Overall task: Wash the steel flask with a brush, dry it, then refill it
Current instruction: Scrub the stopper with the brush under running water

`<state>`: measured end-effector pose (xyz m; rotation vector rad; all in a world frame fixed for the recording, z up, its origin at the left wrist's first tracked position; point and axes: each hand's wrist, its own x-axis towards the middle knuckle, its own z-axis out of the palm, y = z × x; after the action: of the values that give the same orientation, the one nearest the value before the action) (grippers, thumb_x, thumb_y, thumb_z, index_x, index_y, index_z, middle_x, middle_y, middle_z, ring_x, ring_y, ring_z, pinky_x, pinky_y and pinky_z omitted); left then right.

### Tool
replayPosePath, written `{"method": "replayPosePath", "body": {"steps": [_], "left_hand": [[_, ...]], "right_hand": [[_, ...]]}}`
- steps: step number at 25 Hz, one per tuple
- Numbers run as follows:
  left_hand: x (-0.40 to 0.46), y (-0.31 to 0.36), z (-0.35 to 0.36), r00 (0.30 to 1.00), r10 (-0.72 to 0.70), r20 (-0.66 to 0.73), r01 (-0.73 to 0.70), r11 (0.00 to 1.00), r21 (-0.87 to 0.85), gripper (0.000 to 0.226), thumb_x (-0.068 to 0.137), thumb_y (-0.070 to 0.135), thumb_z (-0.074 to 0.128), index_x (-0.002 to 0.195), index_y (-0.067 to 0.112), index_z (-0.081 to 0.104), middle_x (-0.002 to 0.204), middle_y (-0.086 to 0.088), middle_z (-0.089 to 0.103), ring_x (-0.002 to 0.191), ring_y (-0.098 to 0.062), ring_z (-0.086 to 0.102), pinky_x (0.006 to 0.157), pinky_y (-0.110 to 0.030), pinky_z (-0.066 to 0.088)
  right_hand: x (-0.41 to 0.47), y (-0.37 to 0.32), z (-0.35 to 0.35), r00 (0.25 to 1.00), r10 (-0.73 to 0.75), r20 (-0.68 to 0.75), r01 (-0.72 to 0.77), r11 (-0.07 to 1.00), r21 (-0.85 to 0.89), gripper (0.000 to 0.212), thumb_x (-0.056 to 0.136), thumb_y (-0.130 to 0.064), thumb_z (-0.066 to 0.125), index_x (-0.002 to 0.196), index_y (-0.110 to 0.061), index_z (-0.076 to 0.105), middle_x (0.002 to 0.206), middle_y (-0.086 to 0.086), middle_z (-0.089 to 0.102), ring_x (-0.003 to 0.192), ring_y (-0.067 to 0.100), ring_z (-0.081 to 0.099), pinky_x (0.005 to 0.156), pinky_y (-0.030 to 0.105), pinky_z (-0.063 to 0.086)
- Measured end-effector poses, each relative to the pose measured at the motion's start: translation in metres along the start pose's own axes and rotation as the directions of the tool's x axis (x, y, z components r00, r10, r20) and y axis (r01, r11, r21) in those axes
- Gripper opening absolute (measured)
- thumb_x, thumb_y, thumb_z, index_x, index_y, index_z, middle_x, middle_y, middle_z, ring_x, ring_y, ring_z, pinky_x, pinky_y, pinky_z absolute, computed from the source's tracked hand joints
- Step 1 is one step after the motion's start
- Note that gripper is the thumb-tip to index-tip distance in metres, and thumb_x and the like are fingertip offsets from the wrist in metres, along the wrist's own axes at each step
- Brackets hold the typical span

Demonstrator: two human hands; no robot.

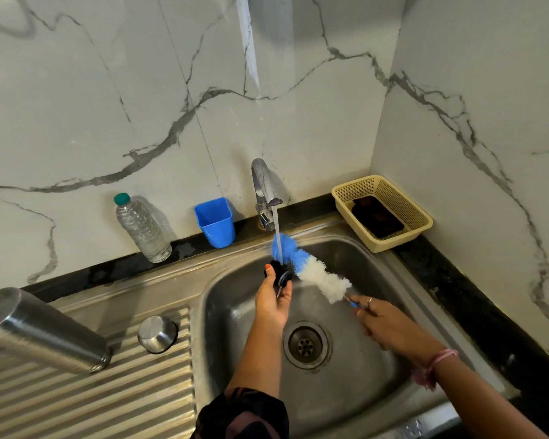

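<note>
The steel flask (42, 331) stands upside down on the ribbed draining board at the left, with its steel cup lid (157, 333) beside it. Over the sink basin (235, 318), my left hand (272, 301) holds a small black stopper (279, 274) under the running tap (263, 191). My right hand (381, 321) grips the handle of a bottle brush (311, 267) with blue and white bristles. The brush head lies against the stopper in the stream of water.
A clear plastic water bottle (141, 228) and a blue plastic cup (215, 221) stand on the black counter behind the sink. A beige basket (415, 223) holding a dark sponge sits in the right corner. The drain (306, 343) is in the middle of the basin.
</note>
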<state>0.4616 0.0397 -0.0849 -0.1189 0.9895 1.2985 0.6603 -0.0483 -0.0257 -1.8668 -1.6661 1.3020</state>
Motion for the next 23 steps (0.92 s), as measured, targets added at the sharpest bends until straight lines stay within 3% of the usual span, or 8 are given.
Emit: {"method": "replayPosePath", "body": {"steps": [3,4,7,10,15,23], "left_hand": [[0.002,-0.002,-0.001,1.000,-0.002,-0.008,0.002,1.000,0.023,0.041,0.093,0.026,0.064,0.128,0.006,0.058,0.109,-0.012,0.066,0.097,-0.020,0.064,0.082,-0.029,0.055],[0.003,-0.001,-0.002,1.000,0.003,-0.012,-0.003,1.000,0.021,0.042,0.093,0.026,0.064,0.130,0.007,0.057,0.110,-0.011,0.066,0.097,-0.020,0.064,0.082,-0.028,0.054],[0.004,-0.001,-0.002,1.000,0.006,-0.017,-0.006,1.000,0.021,0.042,0.093,0.026,0.064,0.129,0.006,0.056,0.108,-0.012,0.065,0.098,-0.021,0.063,0.084,-0.029,0.054],[0.001,-0.001,-0.002,1.000,0.012,-0.004,-0.012,1.000,0.025,0.042,0.094,0.028,0.063,0.128,0.004,0.056,0.104,-0.013,0.066,0.096,-0.022,0.064,0.081,-0.029,0.054],[0.009,0.007,-0.002,1.000,0.006,-0.011,-0.005,0.999,0.050,0.042,0.094,0.027,0.062,0.130,0.006,0.056,0.110,-0.012,0.066,0.099,-0.022,0.063,0.095,-0.033,0.051],[0.012,0.001,0.000,1.000,-0.026,-0.003,0.026,0.999,0.032,0.035,0.097,0.021,0.059,0.127,0.003,0.058,0.107,-0.014,0.068,0.096,-0.023,0.066,0.085,-0.033,0.055]], "right_hand": [[-0.003,0.003,0.010,0.999,-0.034,-0.039,0.032,0.999,-0.037,0.035,0.101,-0.024,0.041,0.135,-0.025,0.051,0.099,0.016,0.068,0.082,0.029,0.064,0.079,0.040,0.054],[-0.004,0.004,0.014,0.998,-0.034,-0.057,0.031,0.998,-0.051,0.035,0.101,-0.025,0.041,0.135,-0.025,0.051,0.098,0.015,0.068,0.082,0.027,0.065,0.079,0.038,0.055],[-0.004,0.010,0.018,0.992,-0.009,-0.129,-0.007,0.992,-0.122,0.034,0.101,-0.028,0.040,0.132,-0.026,0.052,0.073,0.004,0.064,0.057,0.013,0.054,0.057,0.029,0.046],[-0.005,0.011,0.020,0.991,-0.002,-0.137,-0.020,0.987,-0.161,0.032,0.102,-0.029,0.038,0.128,-0.023,0.054,0.065,0.000,0.057,0.055,0.012,0.051,0.056,0.029,0.046],[-0.012,0.010,0.024,0.992,-0.039,-0.124,0.013,0.980,-0.201,0.033,0.102,-0.031,0.036,0.131,-0.024,0.052,0.067,0.003,0.058,0.055,0.012,0.051,0.057,0.028,0.049],[-0.024,0.000,0.026,0.982,-0.132,-0.138,0.089,0.955,-0.283,0.039,0.103,-0.031,0.031,0.142,-0.029,0.040,0.061,-0.004,0.051,0.048,0.007,0.047,0.049,0.020,0.042]]}}
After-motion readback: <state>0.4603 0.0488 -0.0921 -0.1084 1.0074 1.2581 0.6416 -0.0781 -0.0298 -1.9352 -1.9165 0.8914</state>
